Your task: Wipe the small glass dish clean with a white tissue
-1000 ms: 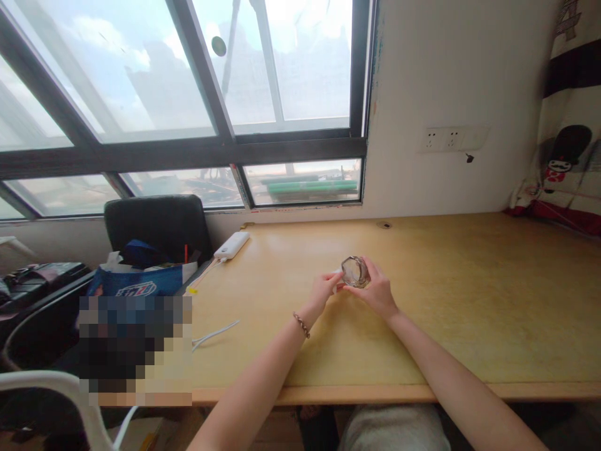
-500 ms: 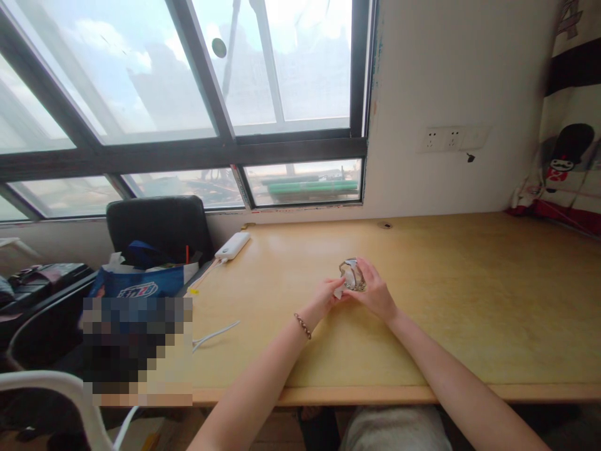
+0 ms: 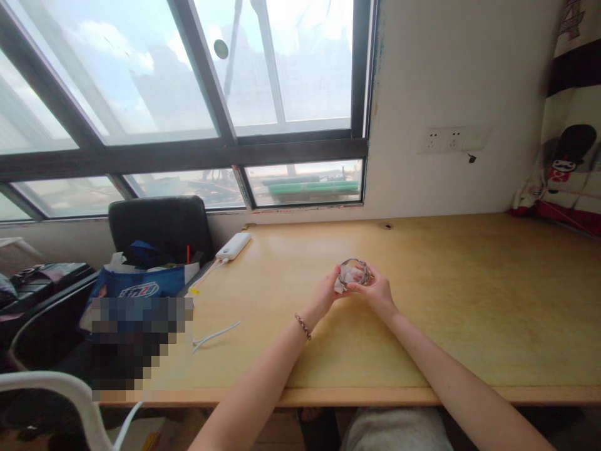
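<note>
Above the table, my left hand [image 3: 325, 294] and my right hand [image 3: 379, 293] hold a small round see-through dish [image 3: 346, 262] with a dark, shiny patterned rim, perhaps glass. It is tilted so that its round opening faces me. My left fingers close on its left side. On the right side, my right thumb lies across the near edge, and fingertips show within the ring, inside it or through the wall. A crumpled white tissue [image 3: 340, 287] sticks out beside my left fingers, and more white shows within the ring. The fingers underneath are hidden.
Both forearms cross the front edge of the wooden table [image 3: 469, 313]. A white power bank [image 3: 233, 246] with a cable lies at its left edge, near another white cable [image 3: 216, 333]. Left of the table, a blue bag [image 3: 141, 282] sits on a black chair [image 3: 159, 225].
The dish has turned in my hands, so its round rim now shows as a full ring. My right fingers have moved down from its top to its right side.
</note>
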`<state>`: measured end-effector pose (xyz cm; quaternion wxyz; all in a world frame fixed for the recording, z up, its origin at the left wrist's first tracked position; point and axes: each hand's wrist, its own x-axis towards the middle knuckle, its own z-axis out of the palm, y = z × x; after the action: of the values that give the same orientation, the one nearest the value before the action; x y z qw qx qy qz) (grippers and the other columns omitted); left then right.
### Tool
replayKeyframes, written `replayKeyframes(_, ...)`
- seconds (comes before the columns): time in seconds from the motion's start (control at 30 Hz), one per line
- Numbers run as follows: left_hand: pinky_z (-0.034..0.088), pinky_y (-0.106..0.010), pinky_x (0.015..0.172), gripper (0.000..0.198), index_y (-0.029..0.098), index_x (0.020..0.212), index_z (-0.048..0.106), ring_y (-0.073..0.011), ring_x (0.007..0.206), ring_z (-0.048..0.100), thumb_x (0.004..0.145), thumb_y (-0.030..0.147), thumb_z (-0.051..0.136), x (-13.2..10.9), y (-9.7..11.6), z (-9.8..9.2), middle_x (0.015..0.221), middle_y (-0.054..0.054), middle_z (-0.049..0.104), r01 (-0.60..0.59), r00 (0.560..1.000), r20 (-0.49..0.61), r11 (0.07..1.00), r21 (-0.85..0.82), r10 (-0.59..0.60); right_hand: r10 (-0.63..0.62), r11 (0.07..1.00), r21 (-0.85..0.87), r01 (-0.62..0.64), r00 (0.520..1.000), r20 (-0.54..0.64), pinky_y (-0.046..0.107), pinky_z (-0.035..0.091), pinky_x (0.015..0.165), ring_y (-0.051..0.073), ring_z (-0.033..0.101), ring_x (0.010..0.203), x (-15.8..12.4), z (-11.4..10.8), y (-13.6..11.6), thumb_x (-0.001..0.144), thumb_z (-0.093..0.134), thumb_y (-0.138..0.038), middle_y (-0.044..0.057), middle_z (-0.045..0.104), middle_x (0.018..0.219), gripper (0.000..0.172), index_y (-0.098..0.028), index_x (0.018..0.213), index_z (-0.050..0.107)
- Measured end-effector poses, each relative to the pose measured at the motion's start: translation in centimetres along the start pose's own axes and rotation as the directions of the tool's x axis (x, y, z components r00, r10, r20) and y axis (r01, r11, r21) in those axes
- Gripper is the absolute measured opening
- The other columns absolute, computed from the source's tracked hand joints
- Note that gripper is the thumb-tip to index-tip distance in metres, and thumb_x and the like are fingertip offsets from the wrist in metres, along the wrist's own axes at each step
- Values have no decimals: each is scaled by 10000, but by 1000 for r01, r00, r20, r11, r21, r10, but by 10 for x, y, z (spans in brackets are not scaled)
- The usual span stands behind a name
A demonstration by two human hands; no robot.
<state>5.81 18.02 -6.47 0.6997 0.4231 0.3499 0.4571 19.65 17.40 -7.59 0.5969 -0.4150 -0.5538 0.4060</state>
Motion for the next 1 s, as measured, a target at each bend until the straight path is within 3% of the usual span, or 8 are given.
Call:
replayKeyframes(0.13,498,-313,654,594,90,1038,568,-193,671,616,733,580,426,0,-3,1,947,-145,621,141,988,67,988,-64,-137,5,999,-40,-7,998,-66,364,473,793,237,587,873,2,0,1,486,755,-352,87,604,1010,664,-157,1068,504)
replayKeyframes(0.33,492,-270,711,358,90,929,606,-146,700,604,722,381,576,-2,-8,4,908,-105,627,1,998,55,995,-103,5,32,980,-190,-56,992,-124,345,475,757,227,585,866,2,-3,10,555,695,-435,93,594,1002,574,-168,1016,483)
replayKeyframes(0.43,497,-259,672,333,101,905,614,-133,687,592,701,363,597,-1,-12,3,912,-99,623,-6,1000,-10,997,-73,5,11,956,-292,-34,997,-78,346,470,749,227,576,885,0,-3,13,606,644,-475,106,577,1018,579,-165,1050,437)
replayKeyframes(0.67,447,-201,486,326,106,827,619,-119,585,552,664,385,586,3,-10,0,772,-71,626,-100,963,-260,991,-87,74,-145,841,-514,168,986,86,382,423,823,241,524,965,-3,-1,13,663,602,-472,114,550,1044,597,-165,1129,391)
replayKeyframes(0.8,428,-197,471,307,122,814,612,-108,560,538,652,380,577,3,-8,1,725,-43,615,-125,945,-315,985,-115,84,-346,711,-622,327,934,95,437,343,912,273,420,1084,-5,-1,5,679,612,-423,142,461,1167,644,-148,1200,350)
replayKeyframes(0.9,429,-196,485,312,123,811,616,-118,597,548,638,381,589,1,-10,1,747,-53,618,-151,936,-330,987,-57,124,-415,641,-641,422,893,173,406,343,918,248,426,1069,-10,0,-3,735,574,-327,104,474,1146,484,-185,1168,408)
replayKeyframes(1.0,444,-209,520,317,122,805,615,-138,653,559,648,396,585,-1,-11,2,769,-64,618,-182,934,-311,983,6,175,-368,624,-629,464,884,287,336,418,815,207,507,938,-16,2,-8,780,512,-241,61,535,1020,271,-217,1050,499)
